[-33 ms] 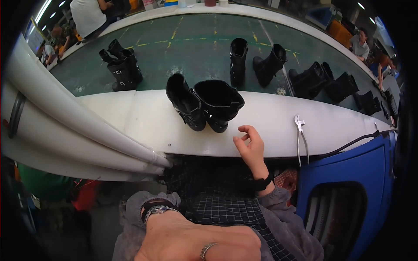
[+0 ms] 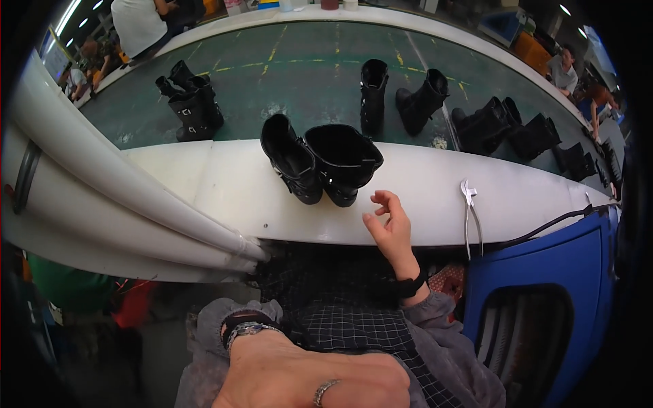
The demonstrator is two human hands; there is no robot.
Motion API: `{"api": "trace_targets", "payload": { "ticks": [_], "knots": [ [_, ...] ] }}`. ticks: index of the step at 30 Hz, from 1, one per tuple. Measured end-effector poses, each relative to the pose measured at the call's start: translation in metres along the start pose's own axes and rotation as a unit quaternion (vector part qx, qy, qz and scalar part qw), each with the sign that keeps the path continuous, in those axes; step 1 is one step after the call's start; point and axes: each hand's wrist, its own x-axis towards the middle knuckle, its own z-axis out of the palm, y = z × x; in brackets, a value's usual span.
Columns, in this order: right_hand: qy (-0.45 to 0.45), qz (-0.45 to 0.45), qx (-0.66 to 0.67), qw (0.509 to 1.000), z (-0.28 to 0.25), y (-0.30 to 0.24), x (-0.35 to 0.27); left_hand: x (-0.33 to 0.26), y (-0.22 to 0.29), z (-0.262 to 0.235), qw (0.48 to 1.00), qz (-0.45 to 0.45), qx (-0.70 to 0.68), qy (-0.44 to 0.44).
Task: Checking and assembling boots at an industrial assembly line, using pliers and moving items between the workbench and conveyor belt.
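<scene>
Two black boots (image 2: 320, 166) stand side by side on the white ledge (image 2: 224, 190) in front of me. My right hand (image 2: 389, 228) rests on the ledge's near edge just right of the boots, its fingers loosely curled and apart, holding nothing. A dark band circles that wrist. My left hand (image 2: 306, 377) lies low and close to the camera, back up, with a ring on one finger and a watch on the wrist. Its fingers are hidden below the picture's edge.
Behind the ledge runs a green belt (image 2: 306, 75) with several more black boots (image 2: 422, 102). Metal pliers (image 2: 471, 217) lie on the ledge at right, beside a blue cabinet (image 2: 544, 306) and a black cable. White pipes (image 2: 102, 197) slant at left. People stand at the far side.
</scene>
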Motion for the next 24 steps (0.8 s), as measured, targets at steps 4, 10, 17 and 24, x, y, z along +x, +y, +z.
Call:
{"api": "trace_targets", "payload": {
  "ticks": [4,10,17,24],
  "knots": [
    [-0.014,0.002,0.072,0.997,0.021,-0.005,0.003,0.0,-0.005,0.002,0.999,0.005,-0.031,0.014],
    [-0.131,0.036,0.105,0.985,0.034,-0.025,0.019,-0.01,-0.021,-0.012,0.983,0.055,-0.149,-0.096],
    [-0.085,-0.08,0.048,0.992,0.067,-0.01,0.015,-0.005,-0.033,-0.019,0.975,0.093,-0.141,-0.141],
    [-0.186,-0.091,0.074,0.976,0.088,-0.011,0.022,-0.008,-0.036,-0.014,0.984,0.052,-0.133,-0.103]
  ]
}}
